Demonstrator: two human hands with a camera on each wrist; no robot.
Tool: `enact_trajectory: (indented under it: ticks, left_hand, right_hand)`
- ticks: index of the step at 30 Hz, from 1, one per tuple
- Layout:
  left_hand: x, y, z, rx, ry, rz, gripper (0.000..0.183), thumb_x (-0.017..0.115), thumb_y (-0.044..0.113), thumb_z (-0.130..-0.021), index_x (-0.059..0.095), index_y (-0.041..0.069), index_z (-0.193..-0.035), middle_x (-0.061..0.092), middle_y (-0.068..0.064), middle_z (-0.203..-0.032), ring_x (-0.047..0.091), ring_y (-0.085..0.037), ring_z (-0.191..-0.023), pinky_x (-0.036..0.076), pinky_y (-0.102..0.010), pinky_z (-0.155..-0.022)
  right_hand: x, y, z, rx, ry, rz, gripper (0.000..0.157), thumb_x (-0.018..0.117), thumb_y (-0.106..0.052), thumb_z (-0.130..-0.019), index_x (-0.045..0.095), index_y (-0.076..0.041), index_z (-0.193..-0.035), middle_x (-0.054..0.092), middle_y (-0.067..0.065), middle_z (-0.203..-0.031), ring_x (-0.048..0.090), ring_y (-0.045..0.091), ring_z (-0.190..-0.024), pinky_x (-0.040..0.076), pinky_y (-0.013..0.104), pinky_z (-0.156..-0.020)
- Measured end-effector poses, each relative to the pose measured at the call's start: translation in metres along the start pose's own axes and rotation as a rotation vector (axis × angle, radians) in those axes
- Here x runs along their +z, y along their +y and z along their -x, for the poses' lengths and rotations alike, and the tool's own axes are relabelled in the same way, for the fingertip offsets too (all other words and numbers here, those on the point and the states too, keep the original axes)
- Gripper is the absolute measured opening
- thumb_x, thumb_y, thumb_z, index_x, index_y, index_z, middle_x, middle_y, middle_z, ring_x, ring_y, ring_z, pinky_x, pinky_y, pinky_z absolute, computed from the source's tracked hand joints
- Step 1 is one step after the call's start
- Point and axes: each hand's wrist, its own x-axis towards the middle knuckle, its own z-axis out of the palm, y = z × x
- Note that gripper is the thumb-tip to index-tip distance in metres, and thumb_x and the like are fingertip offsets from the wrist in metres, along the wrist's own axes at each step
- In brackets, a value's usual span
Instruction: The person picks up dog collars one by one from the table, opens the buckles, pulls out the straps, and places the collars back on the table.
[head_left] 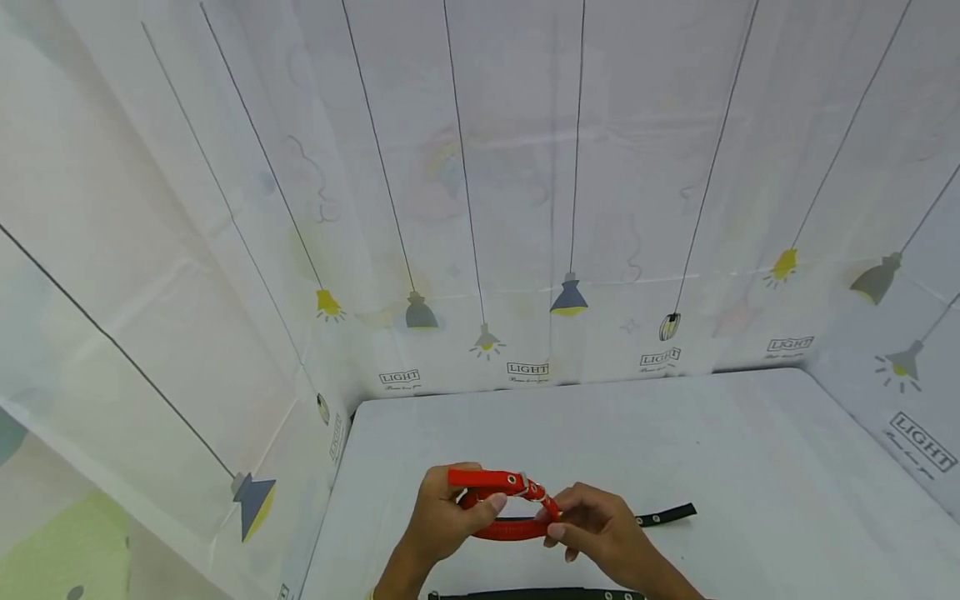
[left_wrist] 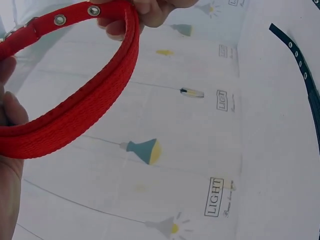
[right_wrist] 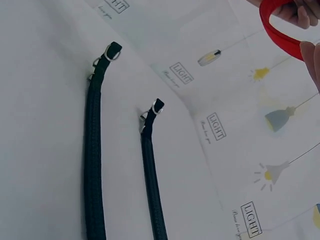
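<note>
A red dog collar (head_left: 510, 530), with metal eyelets and a buckle, is held as a loop above the white table. My left hand (head_left: 444, 518) grips its left side, thumb inside the loop. On the other side, my right hand (head_left: 600, 529) pinches the collar near the buckle end with thumb and fingers. In the left wrist view the padded band of the red collar (left_wrist: 95, 107) curves below its eyelet strap. How far the strap runs through the buckle is hard to tell.
Two black collars lie stretched out on the table: one (right_wrist: 93, 160) near the front edge, the other (right_wrist: 152, 180) farther back, behind the hands. Both have metal rings at one end. White sheeting (head_left: 510, 208) printed with lamps encloses the table's back and sides.
</note>
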Motion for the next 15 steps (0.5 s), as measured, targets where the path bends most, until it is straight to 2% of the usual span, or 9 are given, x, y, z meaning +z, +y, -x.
enact_trajectory:
  ticks: [2, 5, 8, 10, 15]
  left_hand:
    - [-0.0029, 0.0000, -0.0030, 0.035, 0.031, -0.019, 0.011, 0.071, 0.000, -0.082, 0.073, 0.010, -0.086, 0.048, -0.002, -0.055, 0.036, 0.006, -0.056, 0.033, -0.008, -0.045]
    - [-0.0046, -0.0004, -0.0054, 0.048, 0.017, -0.001, 0.013, 0.070, 0.000, -0.083, 0.075, 0.008, -0.092, 0.051, -0.001, -0.056, 0.036, 0.006, -0.057, 0.033, -0.008, -0.046]
    - [-0.0042, -0.0009, -0.0048, 0.034, 0.018, 0.015, 0.011, 0.070, -0.001, -0.083, 0.074, 0.007, -0.090, 0.051, -0.002, -0.057, 0.037, 0.007, -0.057, 0.034, -0.008, -0.045]
    - [-0.0034, -0.0018, -0.0035, 0.018, 0.018, 0.004, 0.009, 0.071, 0.000, -0.084, 0.073, 0.009, -0.087, 0.046, -0.002, -0.056, 0.037, 0.007, -0.057, 0.034, -0.008, -0.045]
    - [-0.0011, -0.0063, 0.0004, -0.004, -0.002, -0.032, 0.011, 0.072, 0.003, -0.084, 0.075, 0.009, -0.093, 0.049, -0.001, -0.057, 0.038, 0.006, -0.057, 0.036, -0.009, -0.047]
  right_hand:
    - [-0.0004, 0.0018, 0.0001, -0.021, -0.006, 0.017, 0.018, 0.055, 0.010, -0.096, 0.059, 0.002, -0.112, 0.070, 0.017, -0.104, 0.074, 0.020, -0.080, 0.059, 0.036, -0.055]
    - [-0.0009, 0.0021, -0.0015, -0.021, -0.001, 0.036, 0.018, 0.055, 0.009, -0.097, 0.060, 0.001, -0.113, 0.071, 0.017, -0.105, 0.074, 0.019, -0.079, 0.059, 0.037, -0.056]
    - [-0.0011, 0.0010, -0.0026, -0.002, 0.013, 0.042, 0.018, 0.056, 0.007, -0.097, 0.061, 0.001, -0.112, 0.072, 0.016, -0.103, 0.073, 0.019, -0.076, 0.059, 0.037, -0.056]
    - [-0.0012, 0.0000, -0.0028, 0.011, 0.018, 0.037, 0.019, 0.056, 0.008, -0.097, 0.063, 0.001, -0.112, 0.072, 0.016, -0.102, 0.072, 0.020, -0.074, 0.059, 0.037, -0.056]
    - [-0.0007, -0.0031, -0.0089, 0.019, 0.024, 0.067, 0.019, 0.060, 0.005, -0.095, 0.066, -0.002, -0.112, 0.071, 0.014, -0.093, 0.068, 0.023, -0.064, 0.058, 0.035, -0.054]
